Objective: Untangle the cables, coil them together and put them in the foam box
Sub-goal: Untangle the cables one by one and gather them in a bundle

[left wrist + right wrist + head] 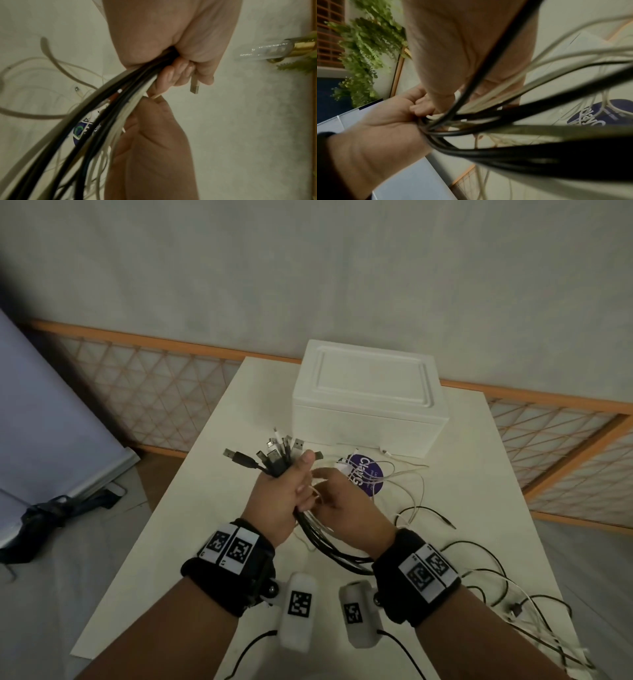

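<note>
My left hand [291, 484] grips a thick bundle of black and white cables [318, 535] upright over the middle of the table. Several USB plugs [274, 453] fan out above its fist. My right hand [330, 491] is pressed against the left from the right, and its fingers pinch white cable strands of the same bundle. In the left wrist view my left hand [180, 58] clenches the cables [102, 115], with my right hand [154, 135] just below. In the right wrist view my right hand [462, 54] meets my left hand [385, 128] at the cables [505, 121]. The white foam box [370, 405] stands behind with its lid on.
Loose black and white cable tails [479, 587] trail over the right side of the white table [171, 525] and off its near right edge. A round purple printed disc [368, 474] lies under the cables, in front of the box. An orange lattice rail [137, 392] runs behind the table.
</note>
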